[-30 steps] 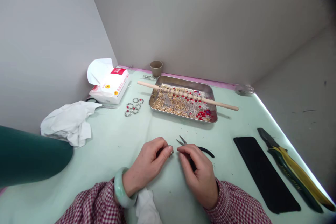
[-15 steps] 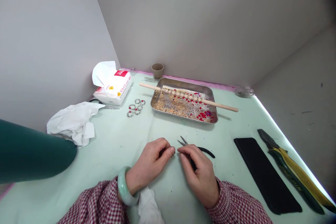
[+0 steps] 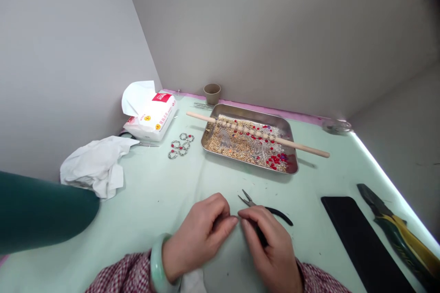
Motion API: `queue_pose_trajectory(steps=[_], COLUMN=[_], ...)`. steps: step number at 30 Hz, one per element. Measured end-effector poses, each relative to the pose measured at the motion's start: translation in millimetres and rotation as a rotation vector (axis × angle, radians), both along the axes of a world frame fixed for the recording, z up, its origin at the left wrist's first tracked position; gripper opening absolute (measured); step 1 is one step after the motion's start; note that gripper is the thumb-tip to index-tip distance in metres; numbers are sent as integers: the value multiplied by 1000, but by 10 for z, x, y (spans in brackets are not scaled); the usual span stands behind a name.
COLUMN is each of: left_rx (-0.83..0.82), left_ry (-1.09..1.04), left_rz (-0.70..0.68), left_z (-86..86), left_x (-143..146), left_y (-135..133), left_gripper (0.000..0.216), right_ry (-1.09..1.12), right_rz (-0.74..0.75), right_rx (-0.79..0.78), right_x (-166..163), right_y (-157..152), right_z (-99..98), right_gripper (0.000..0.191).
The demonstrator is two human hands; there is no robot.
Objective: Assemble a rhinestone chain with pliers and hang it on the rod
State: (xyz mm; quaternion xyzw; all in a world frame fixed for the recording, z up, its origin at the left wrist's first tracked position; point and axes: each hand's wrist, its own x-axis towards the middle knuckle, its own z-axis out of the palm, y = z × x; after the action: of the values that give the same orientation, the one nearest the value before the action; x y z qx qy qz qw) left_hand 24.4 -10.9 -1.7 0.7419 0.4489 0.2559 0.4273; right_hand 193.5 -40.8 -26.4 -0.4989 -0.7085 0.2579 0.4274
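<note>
My left hand (image 3: 202,231), with a pale green bangle (image 3: 158,263) at its wrist, is closed in a pinch. A small beaded piece showed at its thumb half a second ago; the fingers now hide it. My right hand (image 3: 270,242) is also pinched, its fingertips almost touching the left thumb; whatever it grips is too small to make out. Black-handled pliers (image 3: 280,215) lie on the table just beyond the right hand, which covers part of them. Several small beaded rings (image 3: 184,147) with red beads lie farther off to the left.
A metal tray (image 3: 245,163) of gold, clear and red beads stands ahead, a wooden rod (image 3: 305,148) with rings across it. Around it are a cup (image 3: 212,94), tissue pack (image 3: 154,121), crumpled cloth (image 3: 92,165), green cylinder (image 3: 44,213), black slab (image 3: 360,238) and large pliers (image 3: 395,226).
The view has shifted, so the table things sit a little differently. My hands have come closer together at the fingertips, and the beaded piece has gone out of sight behind my left fingers.
</note>
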Motion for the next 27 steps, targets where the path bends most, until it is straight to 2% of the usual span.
queue_pose_trajectory(steps=[6,11,15,17,21,27], left_rx=[23,121,229,251,248,219], left_ry=[103,129,163,174,203,155], left_rz=[-99,-146,-174,-173,-163,-165], left_z=[16,-25,-63,-64,-26,6], left_x=[-9,-24,-24,-22,-19,-1], left_y=[-18,16,37,41,19,-42], left_gripper=[21,27,32,31,29,24], right_ry=[-83,-141,-126,-145,-209,-199], right_rz=[19,65,-33,-6,109,67], right_rx=[45,79,170,189,99,26], right_x=[72,79,36,41,91,59], right_y=[13,42,91,115,107,13], right_z=[-24,-117,-179,-162,-80,-18], right_gripper=[20,22,15,15,21,17])
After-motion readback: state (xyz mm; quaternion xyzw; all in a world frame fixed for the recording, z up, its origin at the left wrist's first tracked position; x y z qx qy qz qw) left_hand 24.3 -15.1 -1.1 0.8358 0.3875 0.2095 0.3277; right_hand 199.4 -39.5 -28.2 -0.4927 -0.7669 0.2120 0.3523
